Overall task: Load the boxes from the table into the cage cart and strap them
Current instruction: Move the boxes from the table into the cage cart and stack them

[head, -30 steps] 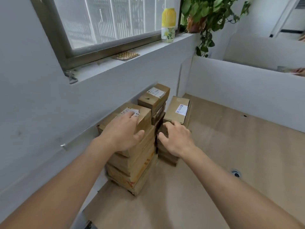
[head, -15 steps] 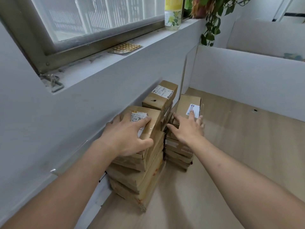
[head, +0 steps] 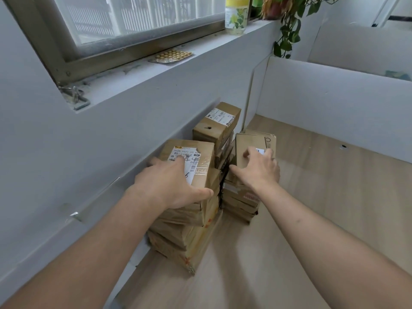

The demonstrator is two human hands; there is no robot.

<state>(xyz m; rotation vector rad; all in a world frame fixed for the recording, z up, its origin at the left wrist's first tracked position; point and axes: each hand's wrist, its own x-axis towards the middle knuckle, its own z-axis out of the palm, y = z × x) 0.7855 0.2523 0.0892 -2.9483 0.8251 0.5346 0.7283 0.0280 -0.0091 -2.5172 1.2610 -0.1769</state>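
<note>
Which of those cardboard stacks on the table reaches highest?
The back stack by the wall, topped by a box with a white label and a dark spot. It rises above the stacks under the left hand and right hand.
</note>
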